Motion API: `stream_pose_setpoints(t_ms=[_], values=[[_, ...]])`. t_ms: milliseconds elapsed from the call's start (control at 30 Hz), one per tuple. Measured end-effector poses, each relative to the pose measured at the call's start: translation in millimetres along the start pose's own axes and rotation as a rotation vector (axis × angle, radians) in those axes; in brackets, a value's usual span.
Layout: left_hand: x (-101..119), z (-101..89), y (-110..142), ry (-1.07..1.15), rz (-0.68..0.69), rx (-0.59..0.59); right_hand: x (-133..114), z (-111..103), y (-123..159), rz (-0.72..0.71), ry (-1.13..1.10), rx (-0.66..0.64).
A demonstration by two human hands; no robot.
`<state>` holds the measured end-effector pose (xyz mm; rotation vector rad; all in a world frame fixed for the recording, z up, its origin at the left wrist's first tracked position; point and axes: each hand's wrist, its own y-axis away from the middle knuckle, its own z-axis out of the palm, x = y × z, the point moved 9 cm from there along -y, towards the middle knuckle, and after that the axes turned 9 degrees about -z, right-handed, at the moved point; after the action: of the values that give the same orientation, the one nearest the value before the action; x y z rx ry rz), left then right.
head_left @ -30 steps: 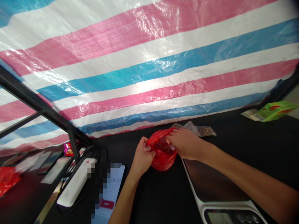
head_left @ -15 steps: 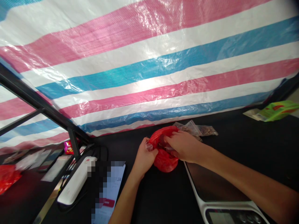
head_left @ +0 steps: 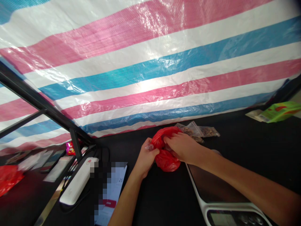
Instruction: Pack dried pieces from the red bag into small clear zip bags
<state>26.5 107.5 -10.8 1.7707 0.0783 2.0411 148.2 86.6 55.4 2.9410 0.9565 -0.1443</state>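
A crumpled red plastic bag (head_left: 167,161) rests on the black tabletop with its mouth towards my hands. My left hand (head_left: 146,157) is closed on the bag's left rim, and a bit of clear plastic (head_left: 149,146) shows between its thumb and fingers. From the right, my right hand (head_left: 185,146) reaches into the bag's mouth with curled fingers. Its fingertips are partly hidden by the red film, and what they grip cannot be made out. Just behind the right hand lie clear zip bags (head_left: 209,131) with brown pieces inside.
A kitchen scale (head_left: 218,185) stands under my right forearm. To the left are a phone (head_left: 110,194), a white power strip (head_left: 78,182) with cables, and a black metal frame (head_left: 74,141). A green packet (head_left: 279,112) lies far right. Striped sheeting (head_left: 145,75) hangs behind.
My right hand has shifted slightly within the bag's mouth, and the red film has folded a little around the fingers. My left hand keeps its hold. The view has shifted slightly.
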Motion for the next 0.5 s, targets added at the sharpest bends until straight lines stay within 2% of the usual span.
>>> stream_pose_setpoints(t_ms=[267,500], values=[[-1.5,1.5,-0.9,0.004,0.001,-0.001,-0.6,4.0,-2.0,-0.029,0.021,-0.017],[-2.9,3.1,-0.8,0.065,-0.003,0.012,-3.5,-1.1,-3.3,-0.040,-0.073,0.006]])
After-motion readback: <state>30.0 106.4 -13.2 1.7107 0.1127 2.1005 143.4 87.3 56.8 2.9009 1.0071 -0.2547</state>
